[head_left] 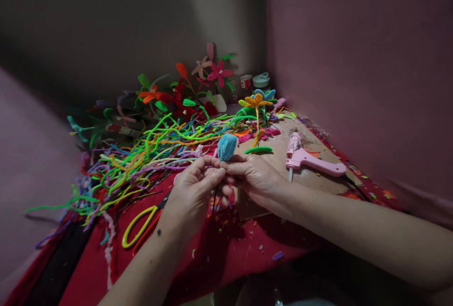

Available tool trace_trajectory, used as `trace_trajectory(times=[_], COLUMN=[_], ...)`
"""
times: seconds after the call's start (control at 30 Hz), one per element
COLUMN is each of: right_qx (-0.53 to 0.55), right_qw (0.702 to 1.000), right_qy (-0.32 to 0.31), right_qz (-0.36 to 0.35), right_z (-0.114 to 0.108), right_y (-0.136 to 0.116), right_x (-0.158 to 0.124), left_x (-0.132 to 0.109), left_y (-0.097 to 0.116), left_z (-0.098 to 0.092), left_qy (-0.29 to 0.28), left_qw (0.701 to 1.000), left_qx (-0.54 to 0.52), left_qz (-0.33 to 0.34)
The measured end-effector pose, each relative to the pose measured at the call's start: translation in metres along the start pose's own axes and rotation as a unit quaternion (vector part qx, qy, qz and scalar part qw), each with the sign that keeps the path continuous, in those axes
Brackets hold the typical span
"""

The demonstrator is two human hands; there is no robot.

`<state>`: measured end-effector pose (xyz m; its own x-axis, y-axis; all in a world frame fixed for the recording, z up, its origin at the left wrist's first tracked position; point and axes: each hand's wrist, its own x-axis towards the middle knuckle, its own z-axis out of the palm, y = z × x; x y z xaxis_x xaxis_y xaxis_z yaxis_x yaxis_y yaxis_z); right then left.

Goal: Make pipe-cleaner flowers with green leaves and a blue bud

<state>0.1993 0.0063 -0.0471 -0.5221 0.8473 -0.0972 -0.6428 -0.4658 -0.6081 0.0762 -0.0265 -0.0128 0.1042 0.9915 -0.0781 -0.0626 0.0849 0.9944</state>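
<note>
A blue pipe-cleaner flower bud (227,147) stands upright between my two hands, above the front of the table. My left hand (203,178) pinches it near its base from the left. From the right, my right hand (244,169) grips the same base, its thumb and fingers closed. A thin dark stem (214,201) hangs down below the fingers. My fingers hide the place where bud and stem meet.
Many loose pipe cleaners (152,150) lie heaped on the left. Scissors (139,226) rest beside my left forearm. A pink glue gun (311,161) lies on a board (276,164) at right. An orange flower (257,102) and other finished flowers (220,73) stand behind.
</note>
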Motion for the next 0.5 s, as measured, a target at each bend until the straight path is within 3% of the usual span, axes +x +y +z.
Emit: trace_trajectory(times=[0.1,0.23,0.5], right_qx=[0.029,0.034,-0.009], right_qw=[0.999,0.997,0.998], right_qy=[-0.028,-0.042,-0.060], right_qz=[0.031,0.058,0.016], right_z=[-0.0031,-0.0051,-0.0029], right_y=[-0.0001,-0.0020,-0.0083], right_x=[0.0003,0.0019,0.0013], left_x=[0.0005,0.0014,0.0028], left_y=[0.0015,0.0029,0.0042], left_z=[0.0012,0.0018,-0.0003], left_qy=[-0.006,0.002,-0.010], left_qw=[0.998,0.997,0.996], left_qx=[-0.039,-0.068,-0.086], left_qz=[-0.043,-0.036,-0.032])
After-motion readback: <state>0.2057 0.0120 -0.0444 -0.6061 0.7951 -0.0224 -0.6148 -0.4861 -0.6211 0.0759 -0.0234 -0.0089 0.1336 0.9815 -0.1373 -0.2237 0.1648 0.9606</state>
